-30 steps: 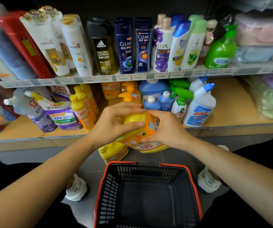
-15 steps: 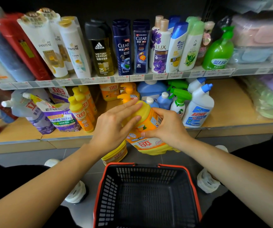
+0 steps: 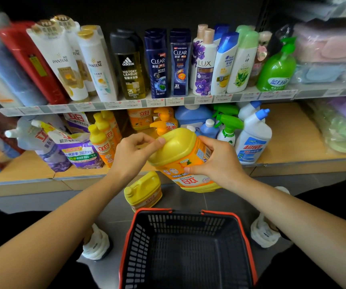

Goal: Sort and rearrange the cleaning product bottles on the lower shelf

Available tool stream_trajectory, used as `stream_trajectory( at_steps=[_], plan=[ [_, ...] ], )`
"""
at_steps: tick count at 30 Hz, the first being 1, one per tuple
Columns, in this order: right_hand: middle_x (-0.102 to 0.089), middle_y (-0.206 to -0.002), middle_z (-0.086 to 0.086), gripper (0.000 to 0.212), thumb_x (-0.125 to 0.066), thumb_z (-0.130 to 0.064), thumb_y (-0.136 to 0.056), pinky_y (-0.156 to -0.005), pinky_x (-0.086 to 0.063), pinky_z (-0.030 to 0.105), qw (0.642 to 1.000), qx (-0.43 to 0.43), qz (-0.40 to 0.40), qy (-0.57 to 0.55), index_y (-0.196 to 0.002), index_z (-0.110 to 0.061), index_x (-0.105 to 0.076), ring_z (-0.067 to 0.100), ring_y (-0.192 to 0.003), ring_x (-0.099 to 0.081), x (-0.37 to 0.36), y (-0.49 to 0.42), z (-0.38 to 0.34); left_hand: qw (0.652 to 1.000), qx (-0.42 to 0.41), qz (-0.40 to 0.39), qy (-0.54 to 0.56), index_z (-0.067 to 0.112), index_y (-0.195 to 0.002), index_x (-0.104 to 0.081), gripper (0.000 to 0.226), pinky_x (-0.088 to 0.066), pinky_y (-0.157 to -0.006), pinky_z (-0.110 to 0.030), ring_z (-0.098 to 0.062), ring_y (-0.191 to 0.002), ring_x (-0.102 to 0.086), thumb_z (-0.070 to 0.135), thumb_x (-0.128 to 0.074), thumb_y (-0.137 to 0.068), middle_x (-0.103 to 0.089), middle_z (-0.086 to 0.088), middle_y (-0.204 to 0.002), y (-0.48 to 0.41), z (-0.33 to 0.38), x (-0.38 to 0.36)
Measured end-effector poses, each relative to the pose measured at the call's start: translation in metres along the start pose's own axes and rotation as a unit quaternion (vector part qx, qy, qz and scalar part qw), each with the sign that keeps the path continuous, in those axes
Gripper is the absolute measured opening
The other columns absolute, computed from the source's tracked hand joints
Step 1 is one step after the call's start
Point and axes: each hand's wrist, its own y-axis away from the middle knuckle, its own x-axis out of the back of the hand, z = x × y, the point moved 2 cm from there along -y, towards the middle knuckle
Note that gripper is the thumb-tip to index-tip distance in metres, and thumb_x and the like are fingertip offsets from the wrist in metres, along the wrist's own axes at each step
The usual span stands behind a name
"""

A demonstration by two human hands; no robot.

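Note:
A big yellow detergent jug (image 3: 178, 151) with an orange label hangs tilted in front of the lower shelf (image 3: 288, 140), its base toward the shelf. My right hand (image 3: 220, 163) grips its right side, fingers wrapped over the label. My left hand (image 3: 131, 155) holds its left shoulder, thumb on the plastic and fingers curled. A second, smaller yellow jug (image 3: 145, 190) stands on the floor just below. Behind the held jug are orange pump bottles (image 3: 163, 122), blue bottles (image 3: 193, 116), a green-trigger sprayer (image 3: 227, 130) and white toilet cleaners (image 3: 253, 138).
Slim yellow bottles (image 3: 102, 140) and purple refill pouches (image 3: 78, 151) fill the shelf's left part. Shampoo bottles (image 3: 157, 63) line the upper shelf. A black basket with a red rim (image 3: 186, 247) sits on the grey floor between my white shoes. Pastel packs (image 3: 340, 130) lie at the shelf's right end.
The jug has risen and swung toward the shelf. My left hand has slid from lying over its top to its left shoulder, fingers now curled. The right hand keeps its grip.

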Motion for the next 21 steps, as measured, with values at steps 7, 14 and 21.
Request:
stream_trajectory(
  at_steps=[7,14,21],
  plan=[
    [-0.074,-0.104,-0.011,0.069,-0.094,-0.041,-0.057,-0.087,-0.057,0.043,1.0,0.02,-0.007,0.005,-0.12,-0.029,-0.067,0.009,-0.097,-0.069,0.003,0.003,-0.002,0.979,0.165,-0.055,0.109,0.016,-0.088,-0.059,0.055,-0.057,-0.094,-0.056,-0.031,-0.106,-0.066,0.06,-0.079,-0.06,-0.067,-0.012,-0.109,0.001,0.002,-0.002],
    [-0.073,-0.108,-0.011,0.075,-0.095,-0.041,-0.056,-0.089,-0.057,0.042,1.0,0.03,-0.005,-0.001,-0.124,-0.029,-0.065,0.008,-0.1,-0.069,0.004,0.004,-0.002,0.976,0.161,-0.04,0.14,0.011,-0.089,-0.061,0.039,-0.06,-0.083,-0.048,-0.026,-0.091,-0.063,0.045,-0.077,-0.075,-0.063,-0.01,-0.096,0.0,-0.001,-0.002],
    [-0.074,-0.108,-0.012,0.071,-0.096,-0.037,-0.057,-0.089,-0.057,0.037,0.999,0.034,0.001,-0.041,-0.121,-0.033,-0.067,0.006,-0.1,-0.069,0.006,-0.001,0.001,0.971,0.16,0.003,0.175,0.014,-0.094,-0.066,0.009,-0.063,-0.069,-0.036,-0.026,-0.087,-0.067,0.022,-0.069,-0.094,-0.065,-0.012,-0.103,-0.007,-0.018,0.001]
  ],
)
